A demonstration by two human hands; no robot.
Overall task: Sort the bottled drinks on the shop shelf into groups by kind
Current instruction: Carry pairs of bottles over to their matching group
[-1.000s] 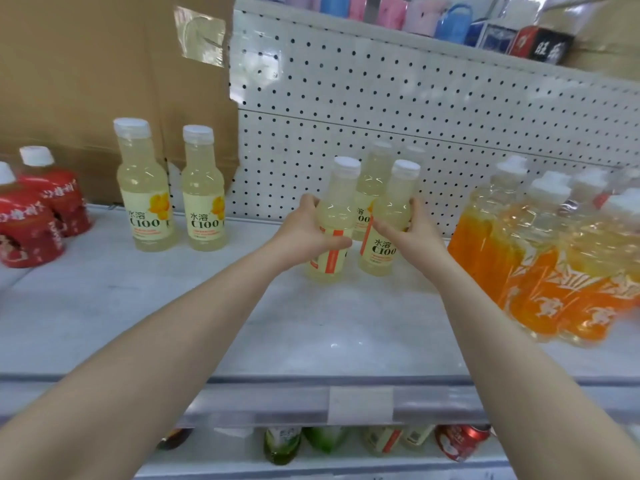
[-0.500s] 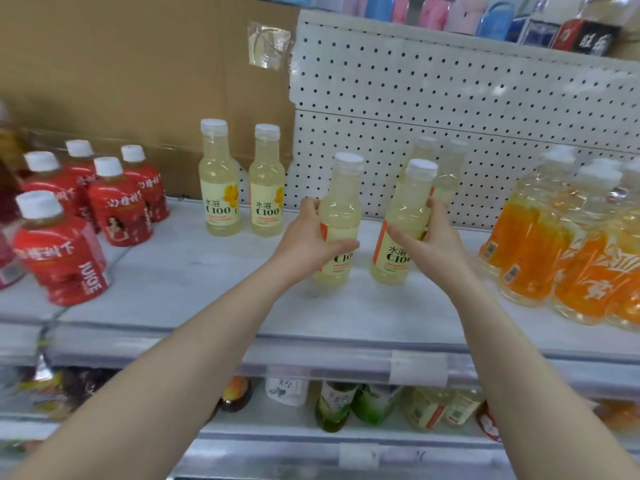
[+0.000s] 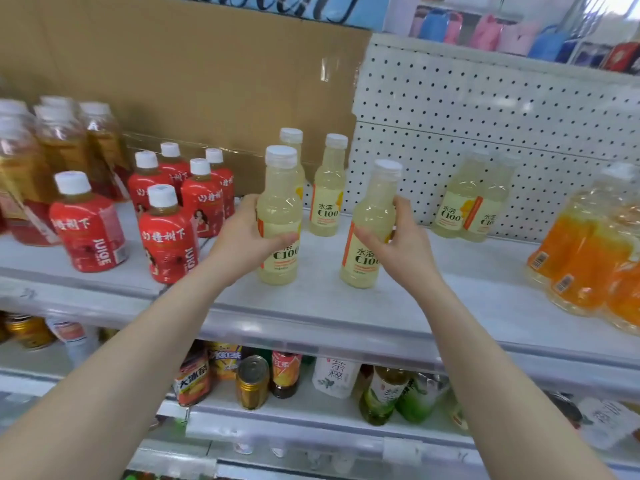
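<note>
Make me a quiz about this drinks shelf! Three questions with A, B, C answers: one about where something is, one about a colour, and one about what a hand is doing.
1. Seen from the left hand, where do the red juice bottles stand?
A) on the person's right
B) on the person's left
C) on the floor

2. What colour are their caps?
A) white
B) blue
C) green

3. What is the right hand doing?
A) pointing upward
B) hanging empty
C) gripping a pale yellow bottle

Answers:
1 B, because the red cluster sits left of that hand.
2 A, because every red bottle has a white cap.
3 C, because its thumb and fingers curl round the bottle.
</note>
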